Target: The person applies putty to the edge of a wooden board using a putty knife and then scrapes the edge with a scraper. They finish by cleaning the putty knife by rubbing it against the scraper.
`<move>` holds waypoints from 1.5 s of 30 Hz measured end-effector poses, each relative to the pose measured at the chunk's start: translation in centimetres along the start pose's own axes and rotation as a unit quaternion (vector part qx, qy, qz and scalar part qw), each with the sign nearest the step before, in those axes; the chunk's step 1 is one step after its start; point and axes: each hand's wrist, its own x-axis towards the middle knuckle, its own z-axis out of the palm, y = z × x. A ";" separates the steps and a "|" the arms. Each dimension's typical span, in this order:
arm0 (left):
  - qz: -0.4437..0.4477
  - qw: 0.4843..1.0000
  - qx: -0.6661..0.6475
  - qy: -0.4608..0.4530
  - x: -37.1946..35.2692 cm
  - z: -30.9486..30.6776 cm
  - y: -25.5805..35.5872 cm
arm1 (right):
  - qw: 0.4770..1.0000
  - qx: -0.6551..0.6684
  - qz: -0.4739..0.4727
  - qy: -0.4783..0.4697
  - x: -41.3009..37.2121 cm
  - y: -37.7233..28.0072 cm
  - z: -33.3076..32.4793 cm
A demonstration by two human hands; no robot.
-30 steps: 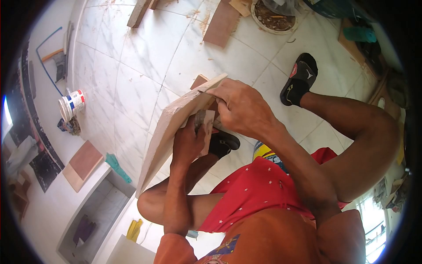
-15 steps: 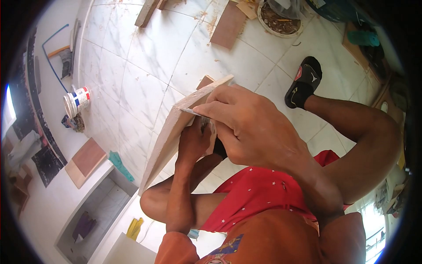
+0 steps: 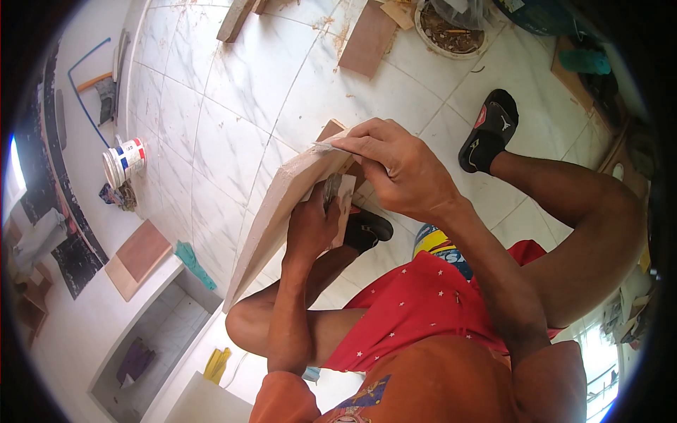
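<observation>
A pale panel (image 3: 262, 220) stands tilted in front of my legs, its edge coated in whitish material. My right hand (image 3: 405, 169) pinches a thin flat scraper blade (image 3: 328, 146), which touches the panel's edge near its far corner. On the inner side of the panel, my left hand (image 3: 312, 224) is closed around a flat pale plate (image 3: 344, 204) smeared with grey paste. Part of that plate is hidden by the fingers. A small brown wood piece (image 3: 330, 130) shows just behind the panel's far end.
A blue and yellow bucket (image 3: 441, 247) stands between my legs. Brown boards (image 3: 368, 39) and a round tub of debris (image 3: 451, 32) lie beyond on the tiled floor (image 3: 233, 92). At left are a white paint bucket (image 3: 125, 162) and a low ledge holding a board (image 3: 139, 259).
My right hand has moved with the scraper blade along the panel's edge towards its far corner. The bucket between my legs has come into view. My left hand stays nearly in place.
</observation>
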 end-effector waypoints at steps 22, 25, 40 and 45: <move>0.005 1.000 0.005 0.004 -0.1 -0.1 0.1 | 1.000 -0.012 -0.017 -0.005 -0.4 -0.5 0.4; 0.001 1.000 0.002 -0.002 -0.1 -0.2 0.3 | 0.997 -0.031 -0.055 -0.053 -0.9 0.1 -0.6; 0.005 1.000 0.005 0.002 0.0 0.0 0.0 | 0.996 -0.076 -0.049 0.010 -2.4 2.5 1.5; -0.050 0.998 -0.010 -0.035 0.1 -0.4 0.8 | 0.991 -0.108 -0.074 -0.023 -2.8 2.4 -0.2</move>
